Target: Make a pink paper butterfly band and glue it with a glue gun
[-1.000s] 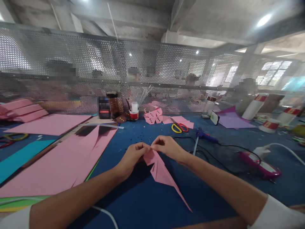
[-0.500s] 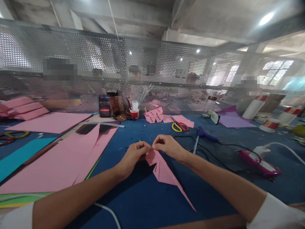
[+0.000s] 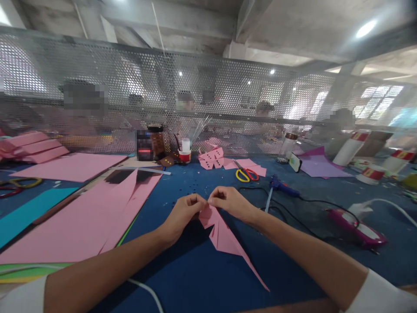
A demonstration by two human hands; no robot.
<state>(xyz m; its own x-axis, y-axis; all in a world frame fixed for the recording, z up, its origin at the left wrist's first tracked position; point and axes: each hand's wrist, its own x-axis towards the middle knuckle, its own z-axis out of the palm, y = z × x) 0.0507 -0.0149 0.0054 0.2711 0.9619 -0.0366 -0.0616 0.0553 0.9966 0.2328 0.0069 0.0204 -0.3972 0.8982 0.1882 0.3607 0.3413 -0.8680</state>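
A folded pink paper piece [image 3: 224,237] with a long thin tail hangs over the blue table [image 3: 182,274], its tail pointing down and right. My left hand [image 3: 185,213] pinches its upper left edge between thumb and fingers. Close beside it, my right hand [image 3: 230,202] pinches the top edge, the fingertips of both hands almost touching. Beyond them stands a pink paper shape with black dots [image 3: 211,158]. Scissors with yellow and red handles [image 3: 246,174] lie to its right.
Large pink sheets [image 3: 74,217] and a teal sheet [image 3: 32,213] cover the left side. On the right are a blue glue gun [image 3: 284,187], its cord, and a magenta power strip [image 3: 356,228]. A perforated metal screen [image 3: 221,87] rises behind, with people beyond.
The view has shifted very slightly. Both hands keep their pinch on the pink paper, with almost no movement.
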